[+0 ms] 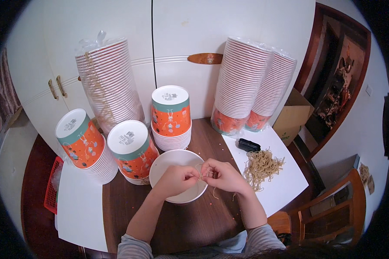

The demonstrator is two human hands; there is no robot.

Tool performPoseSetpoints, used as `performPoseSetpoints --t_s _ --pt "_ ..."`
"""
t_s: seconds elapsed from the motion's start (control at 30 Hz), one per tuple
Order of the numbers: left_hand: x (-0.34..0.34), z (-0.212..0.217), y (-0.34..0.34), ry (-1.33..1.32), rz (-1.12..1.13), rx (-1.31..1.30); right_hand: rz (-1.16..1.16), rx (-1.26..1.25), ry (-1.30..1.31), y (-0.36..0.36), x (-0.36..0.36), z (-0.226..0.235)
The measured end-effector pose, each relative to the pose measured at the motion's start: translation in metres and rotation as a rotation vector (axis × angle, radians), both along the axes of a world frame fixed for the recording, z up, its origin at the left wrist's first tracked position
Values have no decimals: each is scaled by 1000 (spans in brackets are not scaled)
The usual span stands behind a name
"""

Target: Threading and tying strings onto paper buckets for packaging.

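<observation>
My left hand (176, 179) and my right hand (222, 175) meet over a white paper bowl (170, 163) that sits upright on the dark wooden table (181, 224). Both pinch a short piece of tan string (202, 172) between the fingertips, above the bowl's right side. A loose end of the string hangs down past the bowl's rim. To the right, a heap of the same tan strings (261, 166) lies on a white sheet (281, 181).
Three upside-down stacks of orange-and-teal paper bowls (170, 112) (132, 151) (82, 142) stand behind the white bowl. Tall bagged bowl stacks (108, 86) (250, 82) lean on white cabinet doors. A small black object (248, 144), a cardboard box (291, 116), a wooden chair (328, 211) and a red crate (52, 190) surround the table.
</observation>
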State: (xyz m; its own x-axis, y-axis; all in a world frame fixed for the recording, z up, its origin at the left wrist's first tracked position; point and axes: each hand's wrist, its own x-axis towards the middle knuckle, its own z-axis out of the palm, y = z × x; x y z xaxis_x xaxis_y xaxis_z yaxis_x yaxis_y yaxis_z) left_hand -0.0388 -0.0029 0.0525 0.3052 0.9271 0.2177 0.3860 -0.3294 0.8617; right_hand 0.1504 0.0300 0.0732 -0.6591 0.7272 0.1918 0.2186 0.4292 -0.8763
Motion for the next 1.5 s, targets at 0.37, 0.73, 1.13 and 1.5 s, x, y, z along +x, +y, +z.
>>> performPoseSetpoints --t_s 0.37,0.73,1.13,1.5 --pt "4 -7 1 -137 11 -74 23 5 -11 -1 0 1" --pt "7 3 -2 -60 45 56 -9 -14 -16 0 0 -1" --pt "7 10 -4 -42 44 19 -24 125 -92 3 0 -5" --pt "6 10 -4 -33 -9 56 -7 111 -117 4 1 -6"
